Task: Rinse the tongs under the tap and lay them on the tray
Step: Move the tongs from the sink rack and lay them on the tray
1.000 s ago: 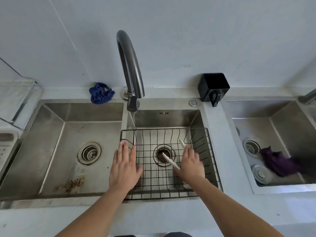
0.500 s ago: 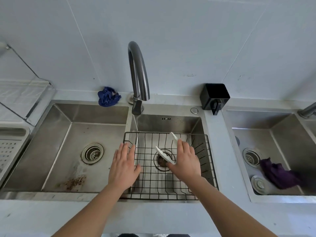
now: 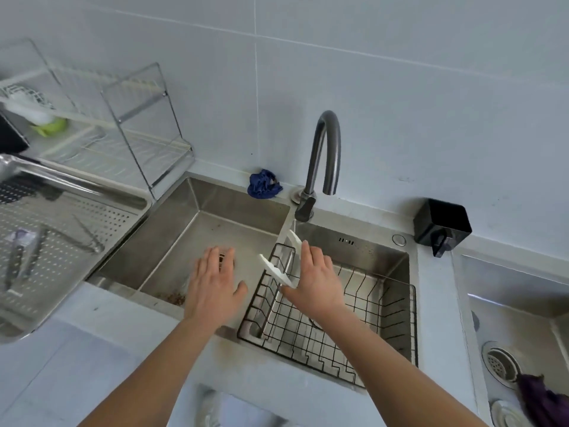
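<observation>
Hands over the sinks, both palm down. Right hand (image 3: pixel 317 278) gripping white tongs (image 3: pixel 275 268) between thumb and fingers, the two arms of the tongs spread apart and pointing far and left, above the far-left corner of the wire basket (image 3: pixel 385 306) and just below the spout of the tap (image 3: pixel 323 155); not clear whether water touches them. Left hand (image 3: pixel 212 285) flat and relaxed, fingers straight and slightly spread, holding nothing, hovering above the left sink (image 3: pixel 184 229), just beside the tongs. Wire basket seated in the middle sink (image 3: pixel 369 251), under the right forearm. Blue cloth (image 3: pixel 263 184) bunched on the ledge left of the tap base. Black holder (image 3: pixel 441 224) on the ledge to the right of the tap. Perforated steel tray (image 3: pixel 101 217) on the surface (image 3: pixel 77 365) at the far left, well apart from the white tongs, with metal tongs (image 3: pixel 89 237) and another utensil lying on it. Wire dish rack (image 3: pixel 138 124) against the wall beyond the tray. Purple cloth (image 3: pixel 542 402) in the right sink (image 3: pixel 508 278), at the near-right edge of the view.
</observation>
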